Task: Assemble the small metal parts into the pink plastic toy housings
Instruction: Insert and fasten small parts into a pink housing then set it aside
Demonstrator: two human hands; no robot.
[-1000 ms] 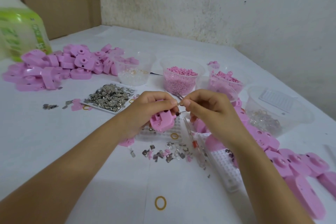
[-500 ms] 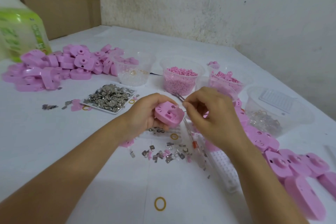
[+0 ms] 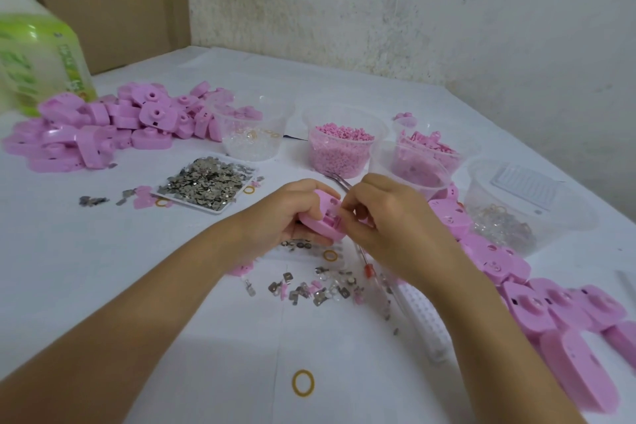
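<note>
Gripping a pink toy housing (image 3: 318,232) at mid-frame in the left hand (image 3: 278,217), pinching tweezers (image 3: 339,180) at its opening with the right hand (image 3: 389,217), above scattered metal parts (image 3: 303,289).

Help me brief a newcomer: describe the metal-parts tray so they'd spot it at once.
Start at the heap of pink housings, far left on the table. Right of it, beyond the left hand, lies a flat white tray. Unlike the clear cups behind, it is shallow and holds silvery pieces.
</note>
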